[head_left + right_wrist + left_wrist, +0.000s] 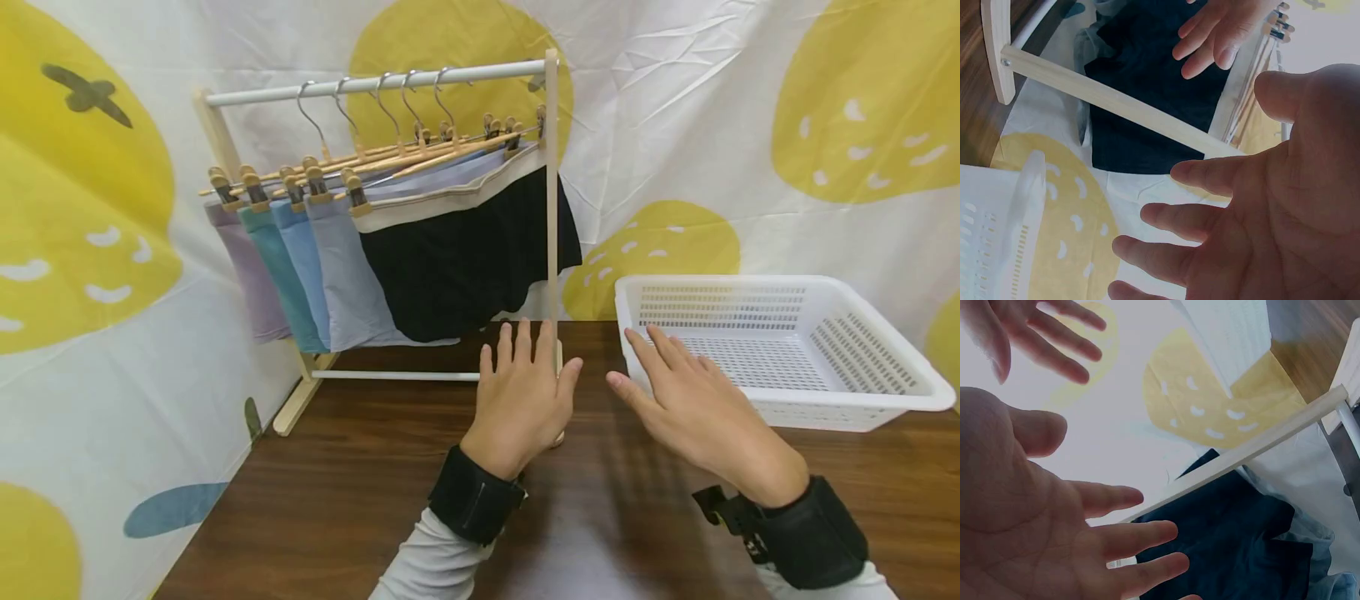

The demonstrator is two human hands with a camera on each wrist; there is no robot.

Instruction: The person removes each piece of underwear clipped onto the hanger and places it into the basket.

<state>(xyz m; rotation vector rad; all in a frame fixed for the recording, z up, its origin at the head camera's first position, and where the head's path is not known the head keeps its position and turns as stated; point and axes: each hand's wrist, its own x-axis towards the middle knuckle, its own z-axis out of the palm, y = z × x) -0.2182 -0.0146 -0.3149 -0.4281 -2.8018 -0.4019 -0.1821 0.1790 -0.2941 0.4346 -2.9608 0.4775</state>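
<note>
My left hand (521,400) is held out, fingers spread and nothing in it, in front of the rack's near upright. To its right my right hand (697,408) is also spread and bare, overlapping the near left corner of the white basket (840,402) in the head view. Black shorts (465,250) with a cream waistband hang nearest on the small wooden rack (552,208). Behind them hang lavender-blue shorts (345,283), blue shorts (300,267), teal shorts (281,275) and mauve shorts (247,267), clipped to hangers.
The wooden hangers (427,158) hook over the rack's white top bar (382,83). A lower white bar (397,376) joins the rack's feet. Behind everything stands a white curtain (660,108) with yellow fruit prints. The brown wooden table (360,508) lies below.
</note>
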